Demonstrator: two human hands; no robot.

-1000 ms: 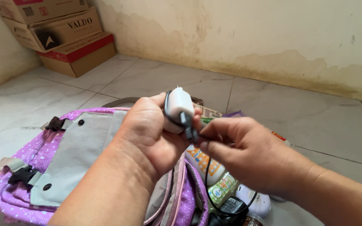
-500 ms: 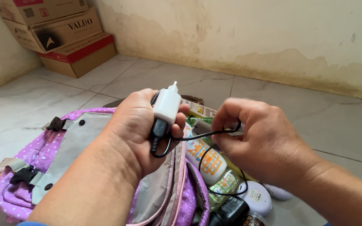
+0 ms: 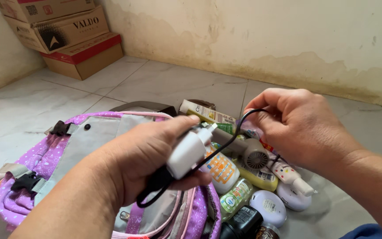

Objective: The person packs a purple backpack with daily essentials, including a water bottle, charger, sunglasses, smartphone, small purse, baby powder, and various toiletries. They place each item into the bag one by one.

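The left hand (image 3: 142,163) is closed around a white charger plug (image 3: 187,154), fingers curled under it and the thumb lying along its top, so the plug sits crosswise in the palm with its pale end poking out toward the fingertips; a black cable (image 3: 226,144) leaves the lower end of the plug, loops out below the palm near the wrist, and also runs up and to the right across the gap between the hands; the right hand (image 3: 301,126) pinches that cable between thumb and forefinger at the top of its arc, the remaining fingers folded in, well apart from the plug itself; both hands hover above a purple dotted backpack (image 3: 32,177) with a grey front panel, which lies open on the pale tiled floor (image 3: 147,84); just beside the backpack, under the cable, lies a heap of toiletries: an orange-labelled bottle (image 3: 222,170), a small grey hair dryer (image 3: 253,155), a round white case (image 3: 268,207), and a white tube (image 3: 290,175); stacked cardboard boxes (image 3: 63,37) stand in the far left corner against the wall.
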